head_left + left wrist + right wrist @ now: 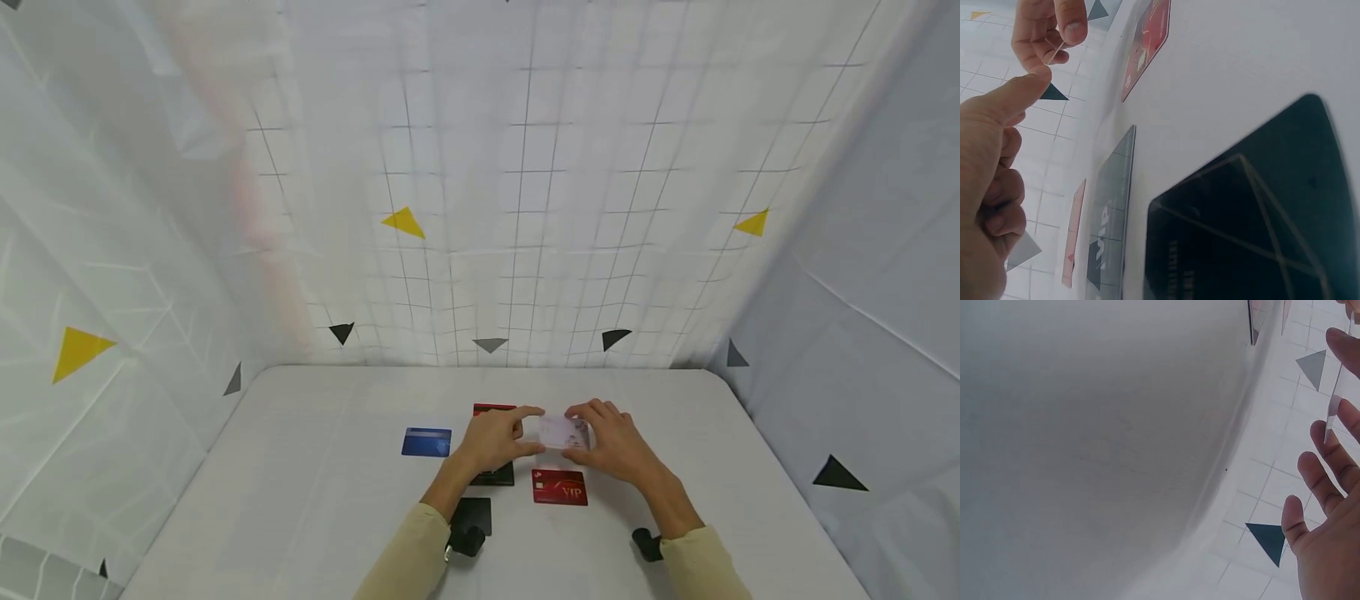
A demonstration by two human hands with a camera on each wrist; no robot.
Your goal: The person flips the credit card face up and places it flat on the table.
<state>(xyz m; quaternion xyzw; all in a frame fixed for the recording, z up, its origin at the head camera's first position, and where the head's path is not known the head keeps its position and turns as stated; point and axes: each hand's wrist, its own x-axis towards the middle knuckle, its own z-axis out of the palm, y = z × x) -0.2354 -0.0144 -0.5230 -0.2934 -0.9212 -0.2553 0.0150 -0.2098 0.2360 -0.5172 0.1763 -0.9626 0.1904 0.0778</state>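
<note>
A pale card (562, 432) with a faint flower print is held above the table between both hands in the head view. My left hand (497, 439) pinches its left edge with thumb and index finger, the other fingers curled in. On the opposite edge, my right hand (613, 442) grips it between thumb and fingers. Seen edge-on, the card (1335, 394) is a thin clear-looking strip in the right wrist view. Just below the hands lies a red VIP card (560, 487). A dark card (492, 477) is partly covered by the left hand.
A blue card (427, 442) lies left of the left hand, and a red card with a dark stripe (493, 408) behind it. A black card (474, 512) is partly under the left wrist camera (469, 542). White sheeting (480, 283) encloses the table (315, 500).
</note>
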